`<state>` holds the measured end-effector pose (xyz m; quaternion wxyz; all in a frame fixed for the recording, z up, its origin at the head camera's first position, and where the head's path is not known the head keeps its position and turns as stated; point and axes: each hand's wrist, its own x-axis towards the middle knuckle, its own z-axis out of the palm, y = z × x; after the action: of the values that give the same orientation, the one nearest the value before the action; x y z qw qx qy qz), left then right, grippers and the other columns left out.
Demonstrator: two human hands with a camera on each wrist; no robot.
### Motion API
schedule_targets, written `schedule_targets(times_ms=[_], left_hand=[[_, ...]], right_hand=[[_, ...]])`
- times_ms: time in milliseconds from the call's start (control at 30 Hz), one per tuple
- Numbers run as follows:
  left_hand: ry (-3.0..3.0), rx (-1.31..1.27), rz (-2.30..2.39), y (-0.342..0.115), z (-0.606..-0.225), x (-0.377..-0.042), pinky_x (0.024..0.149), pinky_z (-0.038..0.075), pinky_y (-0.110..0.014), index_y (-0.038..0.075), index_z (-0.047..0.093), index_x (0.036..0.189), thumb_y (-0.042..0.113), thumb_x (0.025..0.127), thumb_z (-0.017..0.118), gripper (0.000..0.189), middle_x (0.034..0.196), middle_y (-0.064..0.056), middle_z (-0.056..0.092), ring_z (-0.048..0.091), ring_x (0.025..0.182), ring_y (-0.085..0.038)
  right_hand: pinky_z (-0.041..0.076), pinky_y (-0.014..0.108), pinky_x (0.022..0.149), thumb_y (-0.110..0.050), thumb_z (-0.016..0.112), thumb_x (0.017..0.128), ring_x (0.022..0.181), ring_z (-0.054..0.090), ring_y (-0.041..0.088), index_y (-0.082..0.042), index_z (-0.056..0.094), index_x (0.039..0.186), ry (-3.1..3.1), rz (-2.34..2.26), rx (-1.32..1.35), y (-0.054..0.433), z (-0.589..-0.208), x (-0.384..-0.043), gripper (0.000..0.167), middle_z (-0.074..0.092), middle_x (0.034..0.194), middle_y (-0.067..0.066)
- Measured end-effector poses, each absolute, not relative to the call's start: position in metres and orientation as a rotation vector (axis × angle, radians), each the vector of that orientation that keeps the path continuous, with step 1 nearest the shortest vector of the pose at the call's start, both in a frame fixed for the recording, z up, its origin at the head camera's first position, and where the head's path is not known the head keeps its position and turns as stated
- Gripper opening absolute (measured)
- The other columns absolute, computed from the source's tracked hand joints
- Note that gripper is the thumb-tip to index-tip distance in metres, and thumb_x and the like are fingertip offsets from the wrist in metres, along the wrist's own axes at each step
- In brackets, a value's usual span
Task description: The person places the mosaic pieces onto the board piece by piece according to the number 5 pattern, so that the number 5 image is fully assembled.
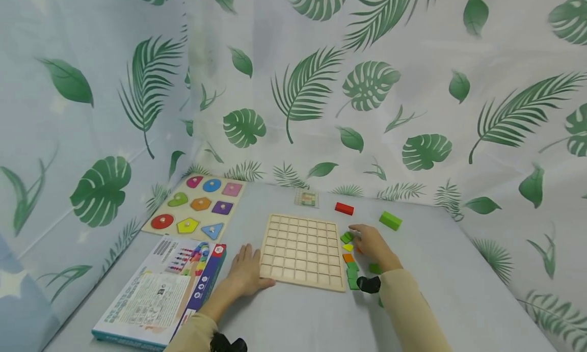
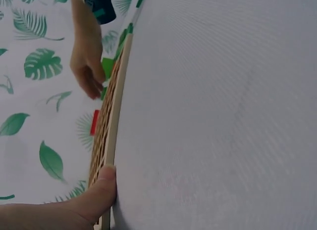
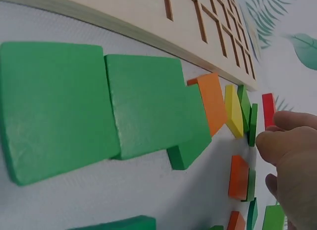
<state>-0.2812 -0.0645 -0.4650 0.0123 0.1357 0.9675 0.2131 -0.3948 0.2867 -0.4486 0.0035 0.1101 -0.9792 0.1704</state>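
Note:
My left hand [image 1: 245, 274] rests beside a square wooden grid board [image 1: 302, 251], fingers extended along its left side. In the left wrist view, the thumb [image 2: 103, 188] touches the board's edge. Past the board's right side, my right hand [image 1: 375, 247] reaches over a group of small tiles, fingers loosely bent. The right wrist view shows its fingertips near dark green tiles [image 3: 245, 106], with nothing visibly held; part of the hand is out of frame. A yellow tile [image 3: 234, 111], an orange tile [image 3: 213, 102] and larger-looking green tiles [image 3: 148, 103] line the board's edge.
A red block [image 1: 344, 208] and a light green block [image 1: 390, 220] lie behind the tiles. A small patterned card [image 1: 306, 198] is beyond the board. On the left are a knobbed shape puzzle [image 1: 183, 220] and a flat box [image 1: 147, 291]. Leaf-patterned cloth [image 1: 321, 163] hangs behind.

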Motion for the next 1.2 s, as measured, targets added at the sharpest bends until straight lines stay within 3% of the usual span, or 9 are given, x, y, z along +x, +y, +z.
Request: schedule_targets(times_ms=[267, 533, 700, 1200], left_hand=[[2.961, 0.460, 0.630, -0.062, -0.467, -0.286, 0.110, 0.010, -0.058, -0.013, 0.030, 0.140, 0.050, 0.081, 0.068, 0.094, 0.150, -0.030, 0.017, 0.009, 0.139, -0.044], [2.876, 0.523, 0.704, -0.064, -0.476, -0.293, 0.111, -0.002, -0.056, -0.011, 0.016, 0.145, 0.048, 0.086, 0.062, 0.095, 0.153, -0.028, 0.008, 0.000, 0.141, -0.041], [2.873, 0.506, 0.691, -0.064, -0.486, -0.303, 0.110, -0.010, -0.053, -0.007, 0.009, 0.148, 0.051, 0.087, 0.058, 0.097, 0.155, -0.023, 0.001, -0.009, 0.141, -0.037], [2.896, 0.472, 0.785, -0.075, -0.490, -0.293, 0.110, -0.008, -0.054, -0.008, 0.012, 0.147, 0.055, 0.086, 0.059, 0.100, 0.154, -0.025, 0.005, -0.007, 0.141, -0.037]], right_hand=[[0.036, 0.052, 0.101, 0.005, 0.060, 0.085, 0.116, 0.051, 0.035, -0.001, 0.057, 0.128, -3.160, 0.474, 0.238, 0.282, -0.449, -0.396, 0.044, 0.058, 0.125, 0.017], [0.045, 0.049, 0.093, 0.004, 0.062, 0.085, 0.099, 0.057, 0.031, 0.001, 0.065, 0.117, -3.060, 0.391, 0.291, 0.288, -0.454, -0.395, 0.032, 0.062, 0.108, 0.015], [0.045, 0.049, 0.092, 0.000, 0.063, 0.087, 0.098, 0.055, 0.031, 0.001, 0.066, 0.111, -3.037, 0.387, 0.269, 0.291, -0.450, -0.397, 0.024, 0.061, 0.105, 0.015], [0.044, 0.049, 0.093, -0.009, 0.065, 0.088, 0.100, 0.053, 0.032, 0.002, 0.062, 0.108, -2.948, 0.541, 0.299, 0.276, -0.459, -0.395, 0.024, 0.062, 0.105, 0.015]])
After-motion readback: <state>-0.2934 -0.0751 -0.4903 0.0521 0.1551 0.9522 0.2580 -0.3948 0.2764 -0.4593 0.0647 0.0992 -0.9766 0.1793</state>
